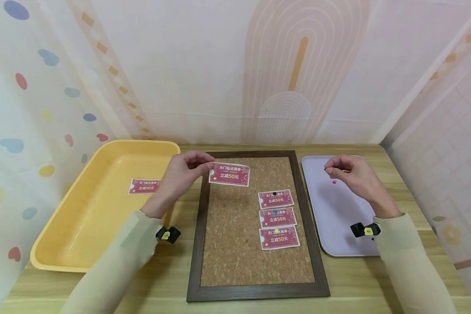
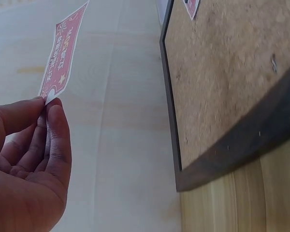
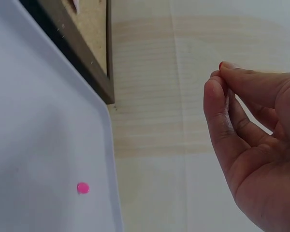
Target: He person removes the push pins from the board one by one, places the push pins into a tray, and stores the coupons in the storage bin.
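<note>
My left hand (image 1: 184, 176) pinches a red-and-white paper coupon (image 1: 229, 174) by its left end, above the upper left of the framed corkboard (image 1: 235, 244). Seen from the left wrist, the coupon (image 2: 63, 53) stands out from thumb and fingertips. Over the lilac tray, my right hand (image 1: 355, 179) pinches a small red thumbtack (image 3: 221, 65), mostly hidden by the fingertips. Three coupons sit in a column on the board's right side: the top one (image 1: 276, 199) under a black tack, the middle one (image 1: 278, 218) under a blue tack, the bottom one (image 1: 279, 239) under a yellow tack.
Left of the board, a yellow bin (image 1: 90, 244) has another coupon (image 1: 143, 186) in it. The lilac tray (image 1: 337, 242) at right bears a pink tack (image 3: 83, 188) and something dark, partly hidden by the right wrist. A patterned curtain (image 1: 204, 65) hangs behind the wooden table (image 1: 168, 283).
</note>
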A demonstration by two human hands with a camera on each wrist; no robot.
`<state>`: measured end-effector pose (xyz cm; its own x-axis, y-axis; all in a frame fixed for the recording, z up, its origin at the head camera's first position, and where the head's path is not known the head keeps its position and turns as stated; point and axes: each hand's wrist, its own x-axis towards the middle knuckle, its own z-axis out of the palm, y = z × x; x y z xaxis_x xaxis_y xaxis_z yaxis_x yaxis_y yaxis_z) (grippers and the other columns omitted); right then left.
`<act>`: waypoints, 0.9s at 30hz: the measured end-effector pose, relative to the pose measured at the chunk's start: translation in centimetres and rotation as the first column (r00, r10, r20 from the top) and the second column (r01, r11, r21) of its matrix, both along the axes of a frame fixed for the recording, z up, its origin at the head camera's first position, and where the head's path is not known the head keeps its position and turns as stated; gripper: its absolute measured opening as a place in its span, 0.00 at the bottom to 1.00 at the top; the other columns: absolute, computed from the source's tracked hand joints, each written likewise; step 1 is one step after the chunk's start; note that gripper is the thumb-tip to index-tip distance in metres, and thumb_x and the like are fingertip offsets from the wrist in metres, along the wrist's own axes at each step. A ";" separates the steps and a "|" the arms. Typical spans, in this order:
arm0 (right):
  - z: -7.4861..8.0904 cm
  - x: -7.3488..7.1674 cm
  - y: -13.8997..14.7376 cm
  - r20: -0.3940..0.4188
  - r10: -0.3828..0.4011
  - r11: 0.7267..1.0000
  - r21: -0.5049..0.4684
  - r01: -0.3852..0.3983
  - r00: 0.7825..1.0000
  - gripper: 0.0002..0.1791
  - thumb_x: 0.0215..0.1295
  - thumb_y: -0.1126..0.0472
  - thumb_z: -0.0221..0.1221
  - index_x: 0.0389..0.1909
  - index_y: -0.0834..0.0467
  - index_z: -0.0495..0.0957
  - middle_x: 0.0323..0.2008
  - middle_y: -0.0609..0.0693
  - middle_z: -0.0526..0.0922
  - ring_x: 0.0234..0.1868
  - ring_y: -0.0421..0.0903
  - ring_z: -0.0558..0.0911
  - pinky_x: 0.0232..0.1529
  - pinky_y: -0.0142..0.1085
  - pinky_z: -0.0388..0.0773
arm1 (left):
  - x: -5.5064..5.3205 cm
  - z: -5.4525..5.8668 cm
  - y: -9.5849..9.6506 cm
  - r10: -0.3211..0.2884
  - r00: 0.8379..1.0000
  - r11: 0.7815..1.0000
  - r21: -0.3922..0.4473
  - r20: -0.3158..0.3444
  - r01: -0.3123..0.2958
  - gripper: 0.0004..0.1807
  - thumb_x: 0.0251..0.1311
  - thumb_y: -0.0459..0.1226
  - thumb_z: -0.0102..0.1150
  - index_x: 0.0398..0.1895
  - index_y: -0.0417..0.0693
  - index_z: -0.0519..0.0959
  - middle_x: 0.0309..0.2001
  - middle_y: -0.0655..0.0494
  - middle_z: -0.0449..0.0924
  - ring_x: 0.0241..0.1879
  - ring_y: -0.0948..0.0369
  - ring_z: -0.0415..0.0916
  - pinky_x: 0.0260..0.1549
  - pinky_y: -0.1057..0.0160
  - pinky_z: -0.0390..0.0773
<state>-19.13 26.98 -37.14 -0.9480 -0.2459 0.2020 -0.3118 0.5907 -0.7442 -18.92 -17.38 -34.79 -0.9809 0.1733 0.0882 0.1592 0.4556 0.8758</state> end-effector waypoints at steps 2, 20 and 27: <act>-0.2 -0.1 0.3 0.001 -0.002 1.000 0.018 0.002 1.000 0.03 0.71 0.69 0.63 0.42 0.65 0.83 0.30 0.52 0.81 0.29 0.39 0.77 0.32 0.28 0.72 | 0.1 0.1 -0.6 0.005 1.000 1.000 -0.002 0.004 -0.005 0.10 0.71 0.38 0.64 0.50 0.43 0.84 0.44 0.49 0.86 0.42 0.51 0.81 0.37 0.67 0.78; -1.2 0.0 2.3 0.055 -0.028 0.997 0.075 0.024 0.998 0.05 0.72 0.68 0.63 0.43 0.66 0.83 0.36 0.60 0.83 0.33 0.39 0.80 0.37 0.24 0.74 | 0.8 0.2 -6.9 0.089 0.996 0.994 -0.062 0.020 -0.088 0.15 0.72 0.42 0.64 0.52 0.39 0.84 0.48 0.45 0.85 0.40 0.63 0.82 0.37 0.71 0.80; -2.1 -0.4 2.7 0.050 0.002 0.995 0.096 -0.007 0.999 0.03 0.71 0.72 0.61 0.42 0.68 0.82 0.35 0.59 0.84 0.32 0.35 0.78 0.35 0.25 0.74 | 0.9 -0.7 -9.6 0.112 0.994 0.987 -0.116 -0.002 -0.111 0.15 0.73 0.42 0.63 0.52 0.39 0.83 0.45 0.49 0.85 0.38 0.65 0.79 0.37 0.73 0.79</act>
<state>-19.55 29.71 -39.22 -0.9553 -0.2658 0.1294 -0.2781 0.6590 -0.6988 -18.07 -27.03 -35.46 -0.9950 0.0715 0.0699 0.0982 0.5689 0.8166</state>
